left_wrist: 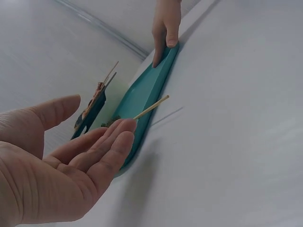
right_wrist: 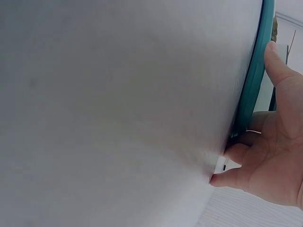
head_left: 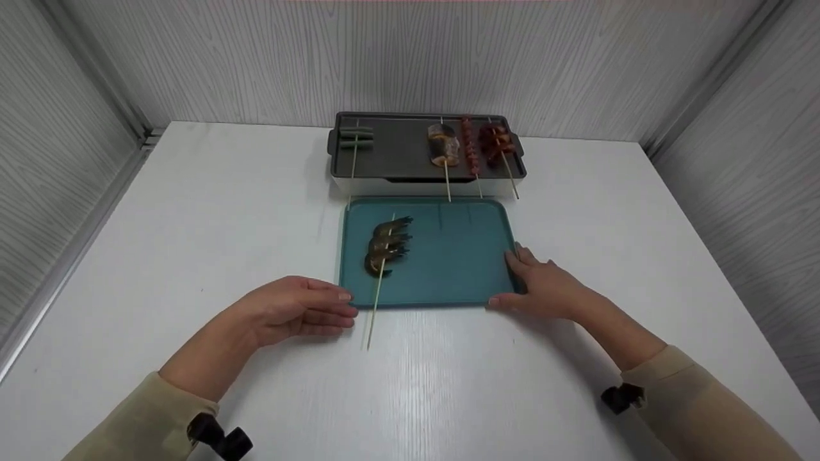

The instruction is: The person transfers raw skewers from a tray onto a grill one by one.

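Note:
A teal tray lies on the white table, with a skewer of shrimp along its left side; the bare stick end reaches over the near edge. My right hand grips the tray's near right corner, thumb at the near edge and fingers at the right side. In the right wrist view, the thumb lies over the tray rim and the other fingers are below it. At the near left corner is my left hand, its fingers loosely extended beside the rim. Its palm and spread thumb show in the left wrist view, holding nothing.
Behind the tray stands a dark grill pan on a white base. On it are a skewer of green pieces, a browned chunky skewer, a red beaded skewer and a dark reddish skewer. Pale wood-grain walls enclose the table.

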The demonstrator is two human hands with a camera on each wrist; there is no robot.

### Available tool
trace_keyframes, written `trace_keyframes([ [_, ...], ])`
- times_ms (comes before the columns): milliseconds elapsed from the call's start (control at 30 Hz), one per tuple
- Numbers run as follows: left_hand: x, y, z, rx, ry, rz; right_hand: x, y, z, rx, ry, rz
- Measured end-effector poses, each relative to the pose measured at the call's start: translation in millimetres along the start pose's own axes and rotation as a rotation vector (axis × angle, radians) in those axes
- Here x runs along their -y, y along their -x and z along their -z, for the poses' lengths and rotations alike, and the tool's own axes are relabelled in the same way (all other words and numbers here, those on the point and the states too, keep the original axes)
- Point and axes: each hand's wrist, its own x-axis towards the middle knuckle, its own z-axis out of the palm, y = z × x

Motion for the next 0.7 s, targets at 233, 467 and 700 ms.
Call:
trace_keyframes([
  [233, 13.9, -0.7, -9.6, 0.037, 0.030, 0.042, 0.2, 0.7, 0.6, 0.002, 0.000, -0.003],
  [467, 22.2, -4.2, -16.3, 0.066, 0.067, 0.057, -0.3, 1.6, 1.0, 0.008, -0.008, -0.005],
  [700, 25.2, -8.3, -22.6, 0.077, 0.105, 0.059, 1.0, 1.7, 1.3, 0.010, -0.009, -0.009],
])
